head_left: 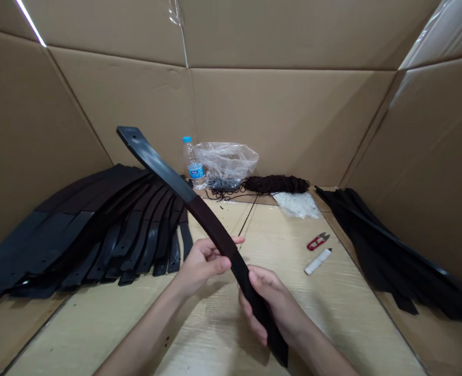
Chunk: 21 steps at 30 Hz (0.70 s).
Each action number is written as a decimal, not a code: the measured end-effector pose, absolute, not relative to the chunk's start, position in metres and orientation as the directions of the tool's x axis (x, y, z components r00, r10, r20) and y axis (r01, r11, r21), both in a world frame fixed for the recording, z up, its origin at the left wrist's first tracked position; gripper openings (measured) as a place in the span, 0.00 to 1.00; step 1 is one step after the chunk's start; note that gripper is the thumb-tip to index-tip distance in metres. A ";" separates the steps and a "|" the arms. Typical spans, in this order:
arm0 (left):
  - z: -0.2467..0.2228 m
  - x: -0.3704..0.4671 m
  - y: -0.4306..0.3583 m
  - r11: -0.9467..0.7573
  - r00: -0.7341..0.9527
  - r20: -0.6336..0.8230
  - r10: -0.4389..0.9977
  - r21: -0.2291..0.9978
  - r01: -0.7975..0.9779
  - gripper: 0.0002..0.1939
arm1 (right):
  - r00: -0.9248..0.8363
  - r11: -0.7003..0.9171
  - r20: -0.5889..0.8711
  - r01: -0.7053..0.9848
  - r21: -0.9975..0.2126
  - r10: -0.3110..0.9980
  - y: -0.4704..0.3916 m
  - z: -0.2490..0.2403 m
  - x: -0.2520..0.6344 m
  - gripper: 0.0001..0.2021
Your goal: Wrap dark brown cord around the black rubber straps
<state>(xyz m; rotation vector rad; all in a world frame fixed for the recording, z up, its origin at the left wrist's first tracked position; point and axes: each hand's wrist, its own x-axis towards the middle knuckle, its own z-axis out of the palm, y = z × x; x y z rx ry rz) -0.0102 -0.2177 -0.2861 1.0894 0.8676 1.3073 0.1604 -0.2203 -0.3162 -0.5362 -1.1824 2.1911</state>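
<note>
A long, curved black strip (168, 175) slants across the middle of the view, with a small hole near its upper end. Dark brown cord wrapping (211, 222) covers its middle section. My left hand (201, 266) grips the strip just below the wrapping's middle, thumb on the near edge and fingers partly hidden behind. Lower down, my right hand (272, 300) is closed around the plain black part. A thin dark cord (249, 216) runs over the table from the skein towards my left fingertips; whether it joins the wrapping is hidden.
Wrapped strips (90, 219) lie fanned at the left; black strips (388, 250) are heaped at the right. Behind stand a water bottle (195, 169), a clear plastic bag (227, 159) and a brown cord skein (278, 184). Red thread snips (317, 241) lie near a white stick (318, 262). Cardboard walls enclose the table.
</note>
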 end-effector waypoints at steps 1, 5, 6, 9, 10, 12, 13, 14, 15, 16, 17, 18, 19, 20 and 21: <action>-0.285 -0.010 -0.218 -0.050 0.099 0.085 0.991 0.949 -0.310 0.25 | -0.767 -0.472 -0.088 -0.296 -0.830 0.636 -0.220 -0.317 0.160 0.20; -0.279 -0.007 -0.217 -0.060 -0.023 0.056 0.998 0.955 -0.292 0.24 | -0.748 -0.399 -0.098 -0.234 -0.886 0.657 -0.219 -0.315 0.161 0.22; -0.277 -0.006 -0.217 -0.060 -0.056 0.046 0.997 0.958 -0.279 0.24 | -0.726 -0.334 -0.086 -0.206 -0.920 0.682 -0.219 -0.313 0.161 0.23; -0.272 -0.003 -0.217 -0.064 -0.151 0.031 0.988 0.973 -0.222 0.23 | -0.572 -0.041 -0.002 -0.056 -0.998 0.820 -0.218 -0.310 0.162 0.19; -0.272 -0.003 -0.217 -0.065 -0.182 0.028 0.983 0.978 -0.200 0.22 | -0.511 0.081 0.060 0.019 -0.997 0.857 -0.218 -0.309 0.162 0.16; -0.272 -0.003 -0.217 -0.063 -0.232 0.024 0.972 0.985 -0.160 0.20 | -0.434 0.306 0.212 0.159 -0.939 0.876 -0.219 -0.309 0.163 0.10; -0.272 -0.003 -0.217 -0.062 -0.246 0.025 0.969 0.988 -0.141 0.19 | -0.433 0.388 0.272 0.206 -0.898 0.860 -0.220 -0.310 0.164 0.09; -0.273 -0.003 -0.216 -0.062 -0.251 0.030 0.968 0.991 -0.121 0.18 | -0.441 0.441 0.309 0.235 -0.866 0.842 -0.221 -0.310 0.164 0.10; -0.274 -0.004 -0.216 -0.064 -0.245 0.038 0.969 0.993 -0.098 0.17 | -0.453 0.466 0.324 0.248 -0.849 0.831 -0.221 -0.310 0.164 0.10; -0.274 -0.004 -0.216 -0.068 -0.231 0.049 0.972 0.995 -0.073 0.16 | -0.463 0.466 0.318 0.249 -0.849 0.828 -0.222 -0.310 0.164 0.12; -0.274 -0.004 -0.216 -0.076 -0.211 0.065 0.975 0.996 -0.047 0.15 | -0.472 0.441 0.294 0.239 -0.865 0.831 -0.223 -0.310 0.163 0.14; -0.274 -0.004 -0.216 -0.090 -0.188 0.084 0.979 0.996 -0.024 0.14 | -0.484 0.396 0.254 0.217 -0.892 0.838 -0.223 -0.310 0.163 0.17; -0.274 -0.005 -0.216 -0.105 -0.161 0.103 0.982 0.994 -0.006 0.14 | -0.492 0.332 0.205 0.186 -0.925 0.846 -0.224 -0.309 0.163 0.20; -0.274 -0.005 -0.216 -0.121 -0.131 0.121 0.984 0.993 0.005 0.15 | -0.497 0.255 0.151 0.149 -0.956 0.854 -0.224 -0.309 0.162 0.22; -0.274 -0.005 -0.217 -0.137 -0.101 0.137 0.985 0.991 0.009 0.15 | -0.502 0.179 0.100 0.112 -0.977 0.859 -0.224 -0.308 0.162 0.23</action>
